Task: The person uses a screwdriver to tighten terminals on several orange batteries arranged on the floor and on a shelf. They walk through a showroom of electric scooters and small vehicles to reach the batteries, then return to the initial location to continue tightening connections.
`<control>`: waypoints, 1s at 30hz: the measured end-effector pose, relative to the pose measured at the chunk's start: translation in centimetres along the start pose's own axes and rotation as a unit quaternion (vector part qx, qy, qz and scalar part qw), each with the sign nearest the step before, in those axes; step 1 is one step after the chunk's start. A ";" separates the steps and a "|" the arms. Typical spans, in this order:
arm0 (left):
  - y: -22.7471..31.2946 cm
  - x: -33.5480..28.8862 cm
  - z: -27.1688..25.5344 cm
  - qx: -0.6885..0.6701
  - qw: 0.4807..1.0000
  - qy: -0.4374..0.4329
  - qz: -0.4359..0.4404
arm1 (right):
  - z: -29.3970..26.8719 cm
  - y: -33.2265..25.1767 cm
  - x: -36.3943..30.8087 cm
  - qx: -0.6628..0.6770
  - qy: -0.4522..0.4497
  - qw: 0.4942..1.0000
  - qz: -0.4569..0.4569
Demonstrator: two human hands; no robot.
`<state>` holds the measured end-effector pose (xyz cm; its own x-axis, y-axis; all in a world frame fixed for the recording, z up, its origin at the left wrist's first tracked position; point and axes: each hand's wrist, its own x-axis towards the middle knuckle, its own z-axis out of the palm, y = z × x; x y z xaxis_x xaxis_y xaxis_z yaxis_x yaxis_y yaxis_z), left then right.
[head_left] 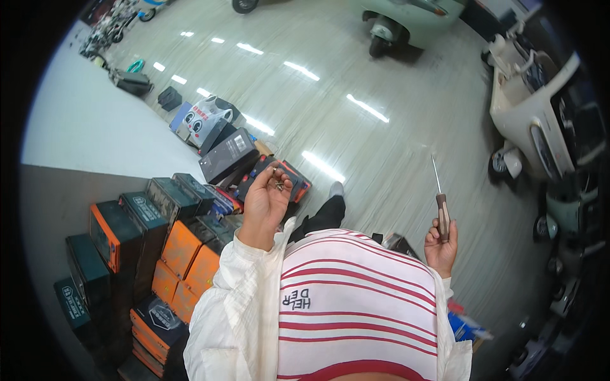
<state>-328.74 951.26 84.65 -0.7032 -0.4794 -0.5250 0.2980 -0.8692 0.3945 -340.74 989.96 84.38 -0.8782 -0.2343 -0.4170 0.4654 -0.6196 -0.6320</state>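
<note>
In my right hand (441, 249) is a screwdriver (443, 213) with a brown and beige handle. Its thin metal shaft points up and away from me, over the floor. My left hand (268, 202) is raised in front of the stacked boxes, fingers curled around a few small metal pieces (278, 185) that look like screws or bolts. They are too small to name surely. The two hands are well apart, and the screwdriver touches nothing but my right hand.
Stacks of dark green and orange batteries (181, 244) rise at my left. Beyond them lie dark boxes (229, 155) and a white plastic bag (206, 119) along a white wall. A pale green scooter (413, 22) stands far ahead, a cream vehicle (530, 120) at right, on a glossy floor (381, 152).
</note>
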 end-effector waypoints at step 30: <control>5.6 41.1 32.5 -0.070 0.977 0.134 0.150 | 34.0 -13.2 67.5 -0.363 -0.197 0.911 0.011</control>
<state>-376.92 930.65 89.77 -0.3819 -0.7133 -0.5877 0.5638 -0.6837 0.4633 -409.91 956.83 86.74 -0.7728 -0.5801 -0.2575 0.3069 0.0135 -0.9516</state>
